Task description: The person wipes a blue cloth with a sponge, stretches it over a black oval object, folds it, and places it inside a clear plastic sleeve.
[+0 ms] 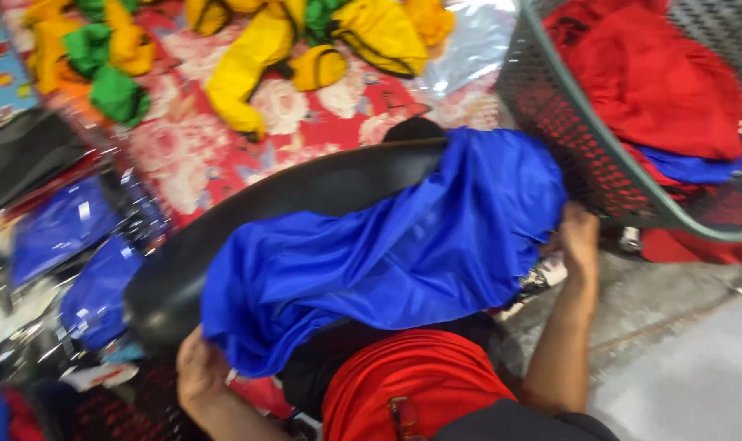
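- The blue cloth cover (404, 253) is lying stretched over the right part of a long black curved form (306, 192), across the person's lap, just left of the mesh basket (567, 122).
- The left hand (198, 371) is gripping the lower left edge of the blue cloth cover, fingers closed on the hem; the right hand (579, 241) is closing on its right end, next to the basket wall.
- Judgement: the pull is going best if both hands are drawing evenly along the form, keeping the hem straight so the cloth is not bunching or snagging on the mesh.
- Packages: glossy clear bags holding blue cloth (69, 245) are lying at left on the floor; one clear bag (469, 41) is showing at top. Motion blur is hiding any labels.
- Yellow and green garments (248, 49) are resting on the red flowered mat (199, 147); red cloth (648, 73) is filling the basket.
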